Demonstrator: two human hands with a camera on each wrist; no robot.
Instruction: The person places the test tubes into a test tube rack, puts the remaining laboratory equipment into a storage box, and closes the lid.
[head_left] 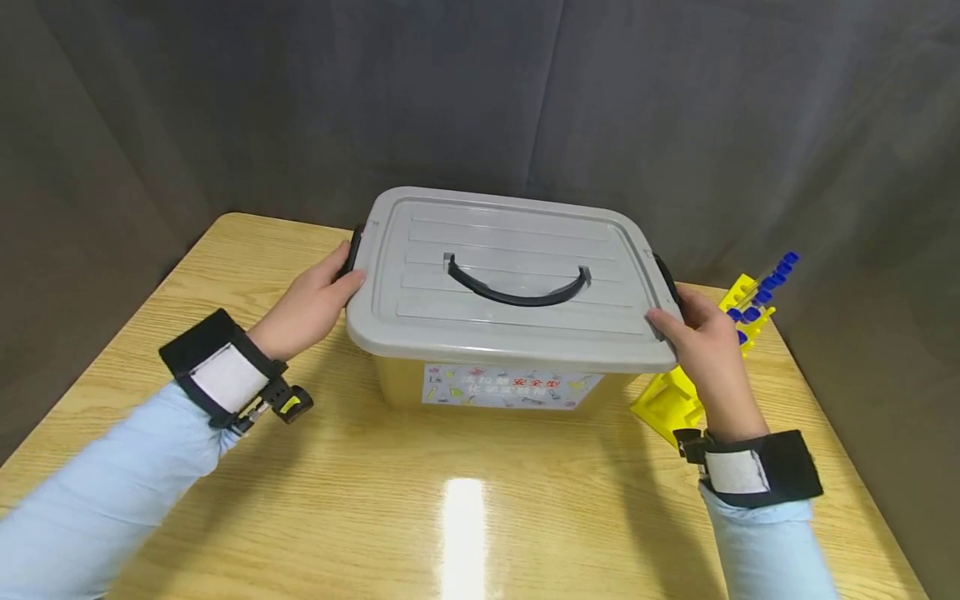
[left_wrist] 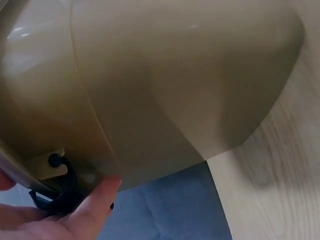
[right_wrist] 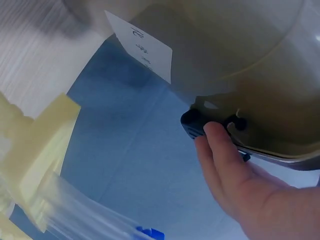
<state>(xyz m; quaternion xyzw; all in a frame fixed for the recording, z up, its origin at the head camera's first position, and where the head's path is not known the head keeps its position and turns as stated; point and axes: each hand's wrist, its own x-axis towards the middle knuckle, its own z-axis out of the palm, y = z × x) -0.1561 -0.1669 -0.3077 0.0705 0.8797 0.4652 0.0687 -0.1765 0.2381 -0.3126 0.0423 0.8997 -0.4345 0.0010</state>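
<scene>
A storage box with a yellowish see-through body and a grey lid is between my hands. The lid carries a curved black handle. My left hand grips the box's left end at its black latch, thumb on the lid's edge. In the left wrist view, fingers curl about that latch. My right hand holds the opposite end by another black latch, thumb on the rim. The right wrist view shows fingertips against this latch.
A yellow rack with several blue-capped tubes stands close behind and beside my right hand. A printed label is on the box's front. The wooden table ends at a grey curtain.
</scene>
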